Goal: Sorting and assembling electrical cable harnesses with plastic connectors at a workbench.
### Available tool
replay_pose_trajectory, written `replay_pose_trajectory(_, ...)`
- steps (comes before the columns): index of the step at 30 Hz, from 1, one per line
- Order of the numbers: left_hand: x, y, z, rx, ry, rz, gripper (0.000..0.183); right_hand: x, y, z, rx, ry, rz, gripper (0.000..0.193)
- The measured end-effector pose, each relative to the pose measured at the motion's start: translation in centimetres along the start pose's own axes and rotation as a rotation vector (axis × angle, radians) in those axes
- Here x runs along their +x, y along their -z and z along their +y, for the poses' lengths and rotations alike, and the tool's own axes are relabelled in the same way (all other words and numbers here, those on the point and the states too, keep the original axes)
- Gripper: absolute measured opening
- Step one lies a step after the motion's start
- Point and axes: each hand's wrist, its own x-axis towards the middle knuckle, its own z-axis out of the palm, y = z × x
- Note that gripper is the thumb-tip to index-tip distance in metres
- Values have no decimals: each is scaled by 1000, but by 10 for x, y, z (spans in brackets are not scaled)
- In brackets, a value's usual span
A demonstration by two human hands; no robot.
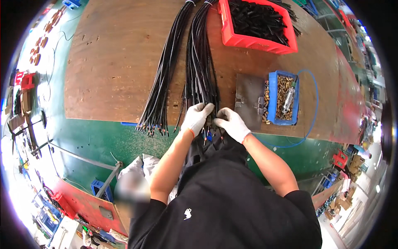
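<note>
Two bundles of thin black cables lie along the table, a left bundle (163,83) and a right bundle (201,70). Their stripped, coppery ends hang over the near edge. My left hand (195,119), in a white glove, is closed on a black cable at the lower end of the right bundle. Close beside it, my right hand (233,124), also gloved, has its fingers curled and thumb pinched in toward the same cable ends. What sits between those fingertips is too small to make out.
A red bin (259,43) of short black pieces stands at the far side of the brown table (112,66). To the right are a dark metal plate (248,97) and a blue bin (271,97) of small brass-coloured parts. A silver tool (287,101) with a blue hose (317,99) rests on them.
</note>
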Motion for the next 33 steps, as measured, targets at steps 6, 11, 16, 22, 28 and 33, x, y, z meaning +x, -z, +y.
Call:
replay_pose_trajectory(6,-11,29,-7,-144,51,214,32,75,-38,-48,-305,64,255,33)
replay_pose_trajectory(11,-12,57,-19,-227,63,232,28,129,-33,-70,-517,128,257,37)
replay_pose_trajectory(16,-22,67,-29,-256,135,174,30,142,47,-111,-477,472,666,24)
replay_pose_trajectory(22,-26,60,-43,-257,94,268,36,236,210,-134,-964,592,731,33)
replay_pose_trajectory(28,-42,50,-25,-274,73,403,37,302,266,-157,-1453,415,216,39)
replay_pose_trajectory(33,-48,24,-9,-580,104,354,33,319,267,-154,-1651,541,147,38)
